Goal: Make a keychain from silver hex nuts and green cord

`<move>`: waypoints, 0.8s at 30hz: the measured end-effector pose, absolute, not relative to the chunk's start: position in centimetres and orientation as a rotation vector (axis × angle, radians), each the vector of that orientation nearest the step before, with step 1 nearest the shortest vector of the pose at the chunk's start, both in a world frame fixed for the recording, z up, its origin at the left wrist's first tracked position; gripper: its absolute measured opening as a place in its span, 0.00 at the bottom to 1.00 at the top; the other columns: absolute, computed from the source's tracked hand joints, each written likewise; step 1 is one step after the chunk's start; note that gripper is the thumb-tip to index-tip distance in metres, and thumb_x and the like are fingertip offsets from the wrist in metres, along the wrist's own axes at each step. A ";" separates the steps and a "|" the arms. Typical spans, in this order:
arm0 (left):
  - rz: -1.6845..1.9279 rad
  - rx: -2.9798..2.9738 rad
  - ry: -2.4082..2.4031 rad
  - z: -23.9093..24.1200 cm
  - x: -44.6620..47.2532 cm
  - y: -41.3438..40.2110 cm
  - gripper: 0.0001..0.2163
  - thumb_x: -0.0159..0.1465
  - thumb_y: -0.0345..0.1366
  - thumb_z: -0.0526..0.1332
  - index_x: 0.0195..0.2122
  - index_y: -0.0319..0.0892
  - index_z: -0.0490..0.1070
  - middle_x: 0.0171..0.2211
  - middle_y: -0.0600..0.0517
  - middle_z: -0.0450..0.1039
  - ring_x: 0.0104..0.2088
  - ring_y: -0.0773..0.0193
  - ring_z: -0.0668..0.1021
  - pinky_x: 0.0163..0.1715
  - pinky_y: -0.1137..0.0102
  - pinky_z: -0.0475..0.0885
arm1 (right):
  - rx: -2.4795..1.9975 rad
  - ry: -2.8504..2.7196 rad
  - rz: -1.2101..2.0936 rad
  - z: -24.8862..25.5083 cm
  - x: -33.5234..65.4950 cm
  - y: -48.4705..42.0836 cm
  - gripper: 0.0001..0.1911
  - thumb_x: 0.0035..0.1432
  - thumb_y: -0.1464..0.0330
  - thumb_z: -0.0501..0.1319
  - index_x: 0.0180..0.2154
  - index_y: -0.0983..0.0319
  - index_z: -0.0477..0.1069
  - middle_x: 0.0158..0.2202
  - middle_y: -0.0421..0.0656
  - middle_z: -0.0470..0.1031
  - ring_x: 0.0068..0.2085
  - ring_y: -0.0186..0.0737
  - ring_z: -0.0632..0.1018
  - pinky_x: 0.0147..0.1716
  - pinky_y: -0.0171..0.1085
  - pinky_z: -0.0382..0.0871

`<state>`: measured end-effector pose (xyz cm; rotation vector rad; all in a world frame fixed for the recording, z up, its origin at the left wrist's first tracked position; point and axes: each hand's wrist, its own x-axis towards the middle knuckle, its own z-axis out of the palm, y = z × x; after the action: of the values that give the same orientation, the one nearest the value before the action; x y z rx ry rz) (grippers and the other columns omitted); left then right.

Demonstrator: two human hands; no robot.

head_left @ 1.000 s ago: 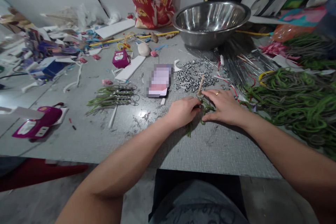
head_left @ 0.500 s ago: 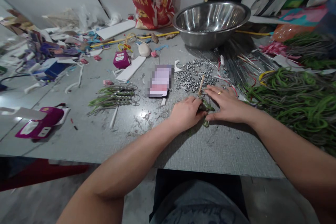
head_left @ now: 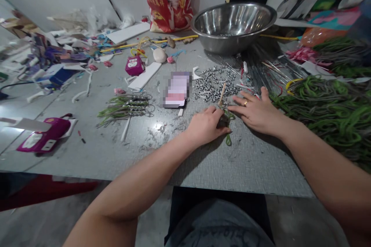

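On the grey table, my left hand (head_left: 206, 124) is closed over a looped green cord (head_left: 228, 139), whose loop sticks out below the thumb. Part of the cord is hidden under those fingers. My right hand (head_left: 256, 111), a ring on one finger, lies open just to the right with fingers spread, fingertips close to the cord's upper end. Beyond the left fingertips a thin wooden stick (head_left: 222, 93) stands up from the table. Many small silver ring-like beads (head_left: 216, 79) are scattered behind it.
A steel bowl (head_left: 234, 42) stands at the back. Green and grey cords (head_left: 327, 112) heap up at right. A phone (head_left: 176, 90) lies left of the beads, and further left are a beaded cord bundle (head_left: 124, 108) and a purple item (head_left: 48, 137). Scraps (head_left: 55, 54) cover the back left.
My right hand has drawn back to the right, its fingers spreading off the cord. My left hand stays nearly in place, and more of the green loop shows below it.
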<state>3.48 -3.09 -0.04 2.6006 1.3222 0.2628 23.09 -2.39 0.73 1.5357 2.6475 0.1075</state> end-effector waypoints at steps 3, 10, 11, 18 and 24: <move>0.255 2.630 1.284 0.1 3.5 -3.2 0.26 0.54 0.52 0.63 0.48 0.39 0.66 0.42 0.45 0.68 0.43 0.54 0.74 0.37 0.64 0.72 | 1.563 2.625 0.191 0.4 22.8 -2.6 0.23 0.59 0.72 0.47 0.54 0.54 0.66 0.60 0.48 0.62 0.62 0.57 0.58 0.51 0.72 0.42; 0.232 2.657 1.198 0.1 3.4 -3.3 0.37 0.48 0.57 0.65 0.53 0.38 0.62 0.44 0.44 0.65 0.43 0.50 0.73 0.40 0.59 0.71 | 1.625 2.641 0.187 0.1 22.4 -2.6 0.24 0.59 0.74 0.45 0.54 0.58 0.66 0.60 0.51 0.61 0.62 0.58 0.57 0.51 0.72 0.42; 0.234 2.658 1.192 0.1 3.4 -3.2 0.38 0.47 0.57 0.65 0.54 0.39 0.62 0.44 0.43 0.65 0.43 0.50 0.73 0.40 0.59 0.71 | 1.629 2.655 0.186 0.1 22.4 -2.6 0.24 0.59 0.74 0.45 0.54 0.57 0.66 0.60 0.51 0.62 0.62 0.58 0.57 0.51 0.72 0.42; 0.253 2.656 1.168 0.0 3.4 -3.3 0.40 0.47 0.58 0.65 0.55 0.38 0.60 0.45 0.42 0.64 0.44 0.49 0.73 0.42 0.57 0.71 | 1.653 2.677 0.160 -0.2 22.4 -2.6 0.24 0.58 0.74 0.45 0.53 0.58 0.67 0.60 0.51 0.62 0.62 0.58 0.57 0.51 0.72 0.41; 0.407 2.500 1.069 0.3 2.5 -2.6 0.21 0.59 0.44 0.60 0.50 0.37 0.64 0.44 0.44 0.66 0.43 0.56 0.73 0.42 0.61 0.71 | 1.719 2.888 0.210 0.1 22.4 -2.4 0.19 0.58 0.74 0.48 0.47 0.61 0.71 0.53 0.51 0.70 0.56 0.54 0.67 0.53 0.66 0.46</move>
<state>2.46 -2.64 0.28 2.5000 1.0688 0.4068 22.44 -2.38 0.10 1.7190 2.8884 0.2100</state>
